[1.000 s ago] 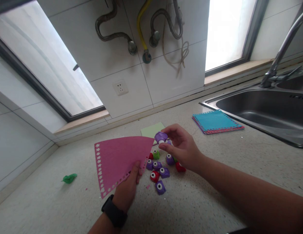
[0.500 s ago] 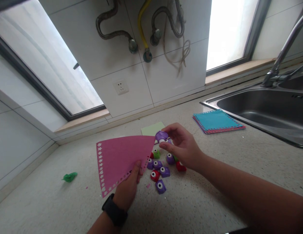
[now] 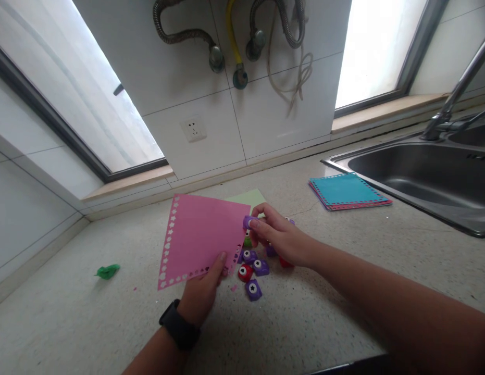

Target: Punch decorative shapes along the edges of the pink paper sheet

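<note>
A pink sheet of paper [image 3: 205,234] has star and flower shapes punched along its left and lower edges. My left hand [image 3: 205,291] grips its lower right part, thumb on top. At the sheet's right edge, my right hand [image 3: 277,232] is closed around a purple craft punch [image 3: 248,222]. Just below that hand, several small craft punches lie on the counter, among them a red punch [image 3: 245,272], a purple punch [image 3: 253,289] and a partly covered green punch [image 3: 247,240]. Part of the group is hidden behind my right hand.
Behind the pink sheet lies pale green paper [image 3: 250,198]. A stack of punched sheets, blue on top [image 3: 349,188], sits beside the steel sink [image 3: 414,172]. A crumpled green scrap [image 3: 108,271] is on the left of the counter [image 3: 89,328].
The pink sheet has swung upright and its far left corner is higher. My right hand has turned the purple punch and brought it onto the sheet's right edge.
</note>
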Demonstrator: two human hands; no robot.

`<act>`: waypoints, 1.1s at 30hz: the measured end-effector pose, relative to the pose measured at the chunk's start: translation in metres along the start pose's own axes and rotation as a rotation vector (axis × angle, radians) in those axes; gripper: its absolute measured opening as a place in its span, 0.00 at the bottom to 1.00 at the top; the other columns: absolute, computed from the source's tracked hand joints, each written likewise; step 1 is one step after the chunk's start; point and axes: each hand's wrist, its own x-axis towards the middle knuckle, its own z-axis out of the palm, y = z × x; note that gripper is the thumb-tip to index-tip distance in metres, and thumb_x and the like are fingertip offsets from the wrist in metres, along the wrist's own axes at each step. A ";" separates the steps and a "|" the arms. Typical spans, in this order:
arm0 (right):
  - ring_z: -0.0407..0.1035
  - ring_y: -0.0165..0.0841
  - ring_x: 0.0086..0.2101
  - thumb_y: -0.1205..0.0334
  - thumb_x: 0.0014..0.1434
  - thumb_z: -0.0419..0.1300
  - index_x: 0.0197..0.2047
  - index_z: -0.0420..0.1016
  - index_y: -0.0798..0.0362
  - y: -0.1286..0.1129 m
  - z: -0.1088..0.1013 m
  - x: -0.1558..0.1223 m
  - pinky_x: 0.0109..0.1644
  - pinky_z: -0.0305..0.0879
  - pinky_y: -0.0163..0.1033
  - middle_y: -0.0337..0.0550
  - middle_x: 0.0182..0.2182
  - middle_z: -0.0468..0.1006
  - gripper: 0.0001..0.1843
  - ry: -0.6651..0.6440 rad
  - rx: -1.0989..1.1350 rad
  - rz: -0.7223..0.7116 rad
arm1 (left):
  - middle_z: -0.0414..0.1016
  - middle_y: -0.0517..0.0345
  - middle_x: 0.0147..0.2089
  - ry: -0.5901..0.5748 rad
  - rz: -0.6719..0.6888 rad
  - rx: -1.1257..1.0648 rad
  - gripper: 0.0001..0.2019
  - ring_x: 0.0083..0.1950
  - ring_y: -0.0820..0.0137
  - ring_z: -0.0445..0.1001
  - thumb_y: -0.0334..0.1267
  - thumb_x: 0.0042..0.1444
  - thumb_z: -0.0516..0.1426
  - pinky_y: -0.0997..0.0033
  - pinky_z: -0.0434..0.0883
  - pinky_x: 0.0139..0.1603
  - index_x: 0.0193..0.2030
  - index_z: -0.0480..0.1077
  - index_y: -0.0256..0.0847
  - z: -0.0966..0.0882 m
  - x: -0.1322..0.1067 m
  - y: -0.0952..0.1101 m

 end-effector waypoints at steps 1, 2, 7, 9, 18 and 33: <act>0.63 0.30 0.26 0.45 0.67 0.55 0.42 0.60 0.49 0.001 0.000 0.000 0.31 0.58 0.37 0.35 0.25 0.73 0.16 -0.003 -0.017 0.019 | 0.71 0.60 0.22 -0.014 -0.006 -0.055 0.22 0.29 0.66 0.72 0.54 0.58 0.57 0.67 0.69 0.38 0.19 0.67 0.43 0.001 0.000 0.003; 0.63 0.30 0.26 0.45 0.67 0.54 0.42 0.61 0.49 0.003 0.000 0.000 0.30 0.58 0.37 0.34 0.25 0.72 0.16 -0.002 -0.030 0.033 | 0.72 0.59 0.23 -0.024 -0.008 -0.099 0.21 0.30 0.66 0.72 0.53 0.58 0.57 0.67 0.70 0.39 0.20 0.67 0.42 0.002 0.000 0.005; 0.63 0.29 0.26 0.44 0.70 0.49 0.40 0.65 0.51 0.010 -0.001 0.003 0.30 0.58 0.37 0.36 0.27 0.71 0.18 -0.062 -0.065 0.053 | 0.76 0.57 0.28 -0.045 -0.016 -0.201 0.17 0.33 0.65 0.74 0.51 0.58 0.59 0.65 0.70 0.40 0.26 0.70 0.40 0.004 -0.001 0.005; 0.62 0.29 0.25 0.44 0.71 0.47 0.34 0.67 0.52 0.011 -0.002 0.004 0.30 0.57 0.37 0.38 0.26 0.71 0.23 -0.096 -0.106 0.048 | 0.76 0.58 0.28 -0.054 -0.004 -0.223 0.17 0.33 0.64 0.74 0.51 0.58 0.59 0.64 0.71 0.40 0.28 0.71 0.39 0.005 -0.001 0.003; 0.59 0.28 0.23 0.46 0.67 0.56 0.33 0.66 0.52 0.013 0.004 0.006 0.25 0.52 0.35 0.36 0.23 0.67 0.18 -0.132 0.058 0.151 | 0.81 0.52 0.42 -0.073 0.084 -0.266 0.12 0.45 0.62 0.79 0.46 0.60 0.58 0.60 0.73 0.53 0.39 0.75 0.38 0.005 -0.001 0.008; 0.55 0.28 0.22 0.46 0.66 0.56 0.31 0.65 0.51 0.019 0.012 0.006 0.25 0.48 0.36 0.35 0.22 0.65 0.18 -0.225 0.112 0.193 | 0.83 0.53 0.38 -0.025 0.099 -0.240 0.12 0.43 0.60 0.79 0.49 0.56 0.60 0.57 0.72 0.56 0.35 0.77 0.43 0.008 -0.001 0.004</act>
